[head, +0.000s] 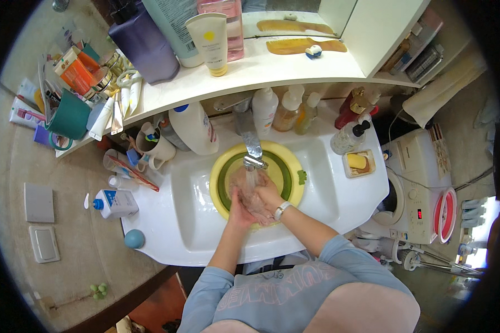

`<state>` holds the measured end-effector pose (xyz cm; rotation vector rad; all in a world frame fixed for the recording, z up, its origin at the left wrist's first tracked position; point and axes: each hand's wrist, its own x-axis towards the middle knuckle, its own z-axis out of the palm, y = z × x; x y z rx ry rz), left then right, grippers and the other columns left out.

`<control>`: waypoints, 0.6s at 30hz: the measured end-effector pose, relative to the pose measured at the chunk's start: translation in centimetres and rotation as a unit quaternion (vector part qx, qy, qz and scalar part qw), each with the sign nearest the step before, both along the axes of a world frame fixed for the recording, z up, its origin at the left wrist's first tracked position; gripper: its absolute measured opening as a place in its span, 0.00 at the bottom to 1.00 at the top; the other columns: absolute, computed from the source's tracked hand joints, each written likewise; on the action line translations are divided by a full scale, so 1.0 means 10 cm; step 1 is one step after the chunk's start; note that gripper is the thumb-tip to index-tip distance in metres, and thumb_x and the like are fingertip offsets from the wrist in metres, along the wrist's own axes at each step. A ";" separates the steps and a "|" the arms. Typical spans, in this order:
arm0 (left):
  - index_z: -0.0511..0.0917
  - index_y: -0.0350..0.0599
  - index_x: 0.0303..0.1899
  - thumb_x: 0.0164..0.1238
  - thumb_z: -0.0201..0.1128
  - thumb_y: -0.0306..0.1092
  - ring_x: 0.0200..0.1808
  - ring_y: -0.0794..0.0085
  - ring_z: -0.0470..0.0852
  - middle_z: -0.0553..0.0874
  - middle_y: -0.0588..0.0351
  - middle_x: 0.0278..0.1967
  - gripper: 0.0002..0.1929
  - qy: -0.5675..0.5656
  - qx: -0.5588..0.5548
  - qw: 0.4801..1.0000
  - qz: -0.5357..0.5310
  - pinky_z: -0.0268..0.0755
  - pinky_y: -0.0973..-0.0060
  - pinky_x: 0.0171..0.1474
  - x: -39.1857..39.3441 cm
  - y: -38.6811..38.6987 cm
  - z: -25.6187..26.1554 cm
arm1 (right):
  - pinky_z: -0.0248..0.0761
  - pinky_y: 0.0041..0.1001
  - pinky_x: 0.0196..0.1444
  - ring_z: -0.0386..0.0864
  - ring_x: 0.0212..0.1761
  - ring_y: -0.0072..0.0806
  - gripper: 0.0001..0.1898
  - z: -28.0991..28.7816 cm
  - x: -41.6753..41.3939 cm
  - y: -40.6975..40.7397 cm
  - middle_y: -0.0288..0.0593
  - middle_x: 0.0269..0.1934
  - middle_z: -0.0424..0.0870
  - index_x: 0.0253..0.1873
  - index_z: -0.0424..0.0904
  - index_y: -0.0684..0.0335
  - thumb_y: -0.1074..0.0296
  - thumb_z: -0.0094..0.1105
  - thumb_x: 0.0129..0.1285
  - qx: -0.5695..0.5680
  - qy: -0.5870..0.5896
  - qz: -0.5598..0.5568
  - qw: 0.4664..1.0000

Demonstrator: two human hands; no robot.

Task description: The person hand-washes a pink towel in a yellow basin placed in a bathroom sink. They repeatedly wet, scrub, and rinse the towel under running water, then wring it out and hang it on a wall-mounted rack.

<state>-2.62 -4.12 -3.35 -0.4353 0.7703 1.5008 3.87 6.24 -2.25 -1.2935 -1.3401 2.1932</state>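
Observation:
Water runs from a chrome faucet (252, 143) onto a thin, wet, pinkish cloth (250, 197). The cloth lies bunched between my hands, over a round yellow-and-green basin (298, 166) set in the white washbasin (191, 200). My left hand (241, 211) grips its left and lower side. My right hand (269, 195), with a white band at the wrist, grips it from the right, close below the spout. Part of the cloth hangs over the basin's near rim. The fingers are partly hidden by cloth and water.
Pump bottles (289, 104) and a white jug (193, 129) stand behind the sink. A soap dish (359, 163) sits at the right, a lotion bottle (116, 203) and blue ball (134, 239) at the left. A crowded shelf (250, 70) overhangs the back. A washing machine (416, 183) stands right.

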 end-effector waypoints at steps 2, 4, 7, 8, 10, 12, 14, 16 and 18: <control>0.62 0.50 0.67 0.63 0.45 0.72 0.64 0.56 0.70 0.72 0.54 0.63 0.41 -0.082 0.078 0.994 -0.003 0.65 0.51 0.64 -0.10 0.03 0.03 | 0.76 0.25 0.45 0.79 0.48 0.34 0.27 0.22 0.04 0.03 0.45 0.56 0.72 0.63 0.64 0.62 0.81 0.50 0.56 -0.128 0.093 0.030 0.987; 0.66 0.49 0.64 0.65 0.47 0.69 0.61 0.56 0.73 0.74 0.50 0.61 0.37 -0.039 0.065 0.994 0.083 0.69 0.53 0.61 -0.17 0.08 0.00 | 0.75 0.25 0.44 0.78 0.48 0.32 0.25 0.50 0.11 -0.12 0.44 0.56 0.72 0.60 0.67 0.61 0.80 0.52 0.55 -0.049 0.077 0.110 0.990; 0.68 0.47 0.60 0.65 0.49 0.63 0.56 0.57 0.76 0.75 0.50 0.57 0.32 0.006 0.088 0.987 0.137 0.72 0.56 0.56 -0.16 0.17 -0.09 | 0.74 0.28 0.43 0.78 0.48 0.34 0.15 0.86 0.31 -0.25 0.45 0.55 0.72 0.47 0.76 0.58 0.72 0.61 0.53 0.228 0.010 0.209 0.951; 0.69 0.46 0.58 0.65 0.50 0.60 0.54 0.58 0.76 0.76 0.50 0.55 0.30 0.015 0.120 0.985 0.123 0.72 0.57 0.54 -0.15 0.18 -0.11 | 0.74 0.30 0.44 0.79 0.46 0.37 0.13 0.93 0.32 -0.36 0.45 0.54 0.72 0.45 0.78 0.57 0.70 0.63 0.52 0.379 0.027 0.216 0.900; 0.70 0.46 0.56 0.65 0.51 0.56 0.51 0.59 0.77 0.76 0.51 0.52 0.26 0.024 0.179 0.978 0.107 0.73 0.60 0.51 -0.09 0.19 -0.16 | 0.74 0.36 0.46 0.78 0.45 0.46 0.12 0.98 0.35 -0.51 0.49 0.52 0.72 0.40 0.78 0.58 0.64 0.65 0.50 0.491 0.055 0.213 0.843; 0.71 0.45 0.53 0.65 0.52 0.52 0.48 0.61 0.78 0.77 0.51 0.48 0.23 0.049 0.264 0.959 0.088 0.74 0.62 0.48 -0.04 0.19 -0.21 | 0.74 0.37 0.46 0.78 0.46 0.46 0.13 0.90 0.34 -0.55 0.50 0.51 0.73 0.39 0.78 0.59 0.62 0.65 0.50 0.536 0.060 0.206 0.816; 0.71 0.44 0.51 0.65 0.53 0.47 0.45 0.63 0.79 0.78 0.52 0.45 0.19 0.082 0.348 0.931 0.072 0.75 0.64 0.44 -0.05 0.23 -0.26 | 0.74 0.37 0.47 0.77 0.48 0.47 0.13 0.74 0.32 -0.50 0.51 0.51 0.73 0.39 0.77 0.59 0.60 0.64 0.52 0.583 0.064 0.181 0.789; 0.72 0.43 0.48 0.66 0.54 0.43 0.42 0.64 0.80 0.79 0.53 0.42 0.16 0.121 0.409 0.902 0.065 0.76 0.66 0.41 -0.12 0.32 -0.31 | 0.74 0.37 0.47 0.77 0.48 0.48 0.13 0.54 0.30 -0.34 0.53 0.52 0.73 0.40 0.77 0.59 0.59 0.63 0.54 0.638 0.067 0.142 0.754; 0.73 0.43 0.46 0.66 0.55 0.38 0.38 0.66 0.81 0.79 0.53 0.38 0.12 0.144 0.424 0.891 0.077 0.77 0.68 0.38 -0.17 0.41 -0.35 | 0.74 0.38 0.46 0.77 0.47 0.48 0.12 0.36 0.28 -0.17 0.53 0.49 0.74 0.41 0.76 0.58 0.59 0.60 0.56 0.613 0.044 0.176 0.769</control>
